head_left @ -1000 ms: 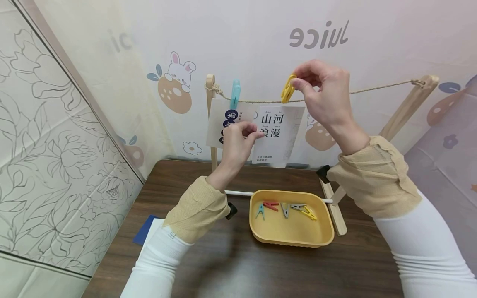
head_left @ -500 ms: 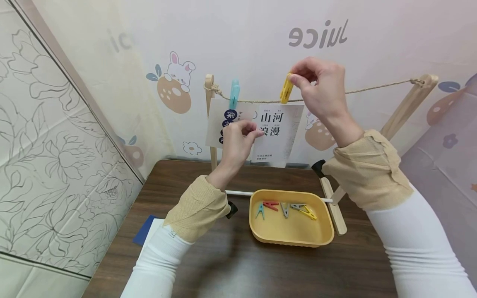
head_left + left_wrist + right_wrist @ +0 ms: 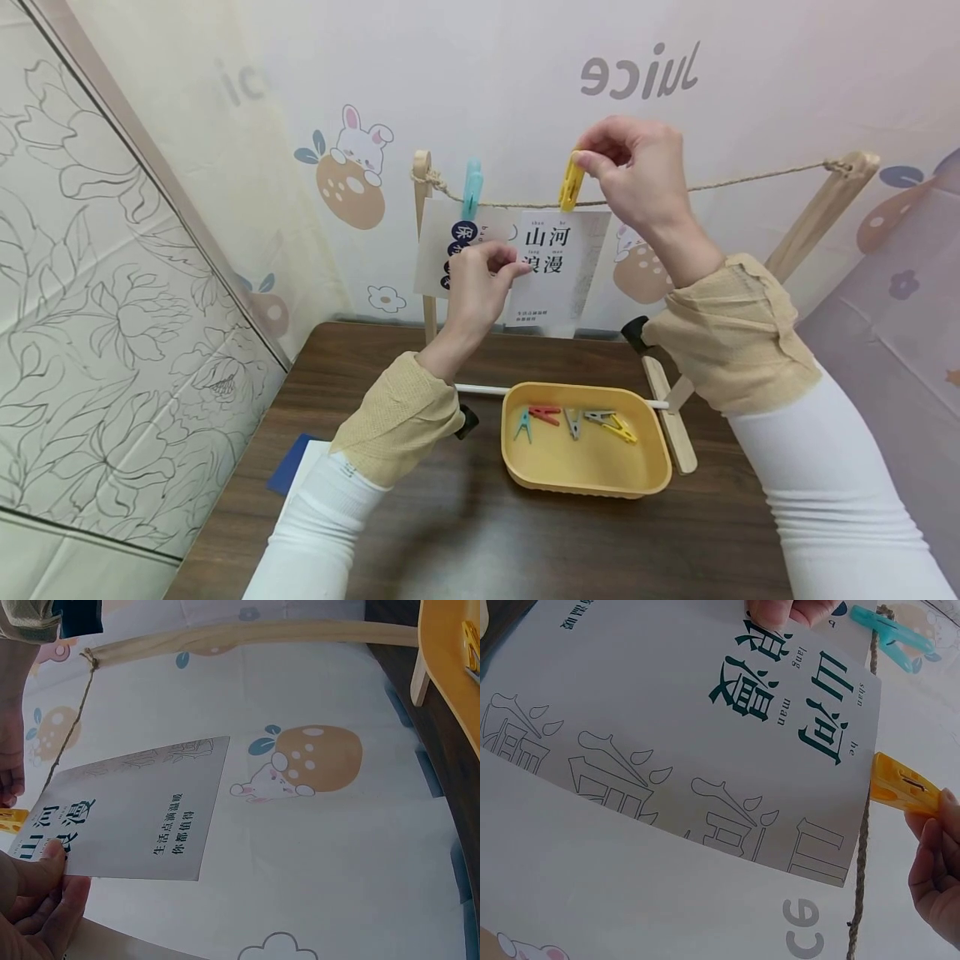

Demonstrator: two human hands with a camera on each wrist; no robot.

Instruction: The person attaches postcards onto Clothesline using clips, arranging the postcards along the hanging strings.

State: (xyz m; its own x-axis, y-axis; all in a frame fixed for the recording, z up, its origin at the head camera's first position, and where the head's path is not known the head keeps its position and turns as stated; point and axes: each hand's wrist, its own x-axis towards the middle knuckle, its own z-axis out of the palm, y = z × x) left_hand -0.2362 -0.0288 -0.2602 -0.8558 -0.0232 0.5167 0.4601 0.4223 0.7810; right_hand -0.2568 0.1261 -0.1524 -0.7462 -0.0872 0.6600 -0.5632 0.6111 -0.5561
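A white card with dark green characters [image 3: 558,283] hangs upright against the twine line [image 3: 750,177]. My left hand [image 3: 480,283] pinches its left edge between thumb and fingers, plain in the left wrist view. Above the card, my right hand [image 3: 641,171] pinches a yellow clothespin [image 3: 572,183] by its upper end. In the right wrist view the tip of that clothespin [image 3: 900,782] meets the card's top edge at the twine; whether it grips both cannot be told. To the left, a light blue clothespin [image 3: 472,190] holds another card [image 3: 431,258], partly behind my left hand.
A yellow basket [image 3: 585,479] on the dark wooden table holds several small clothespins [image 3: 573,423]. Wooden posts [image 3: 821,212] carry the twine at both ends. A white rod [image 3: 480,389] runs behind the basket. A blue and white flat item [image 3: 296,462] lies at left, partly under the sleeve.
My right hand has moved slightly left and the yellow clothespin has come down onto the twine at the card's top edge. My left hand stays on the card.
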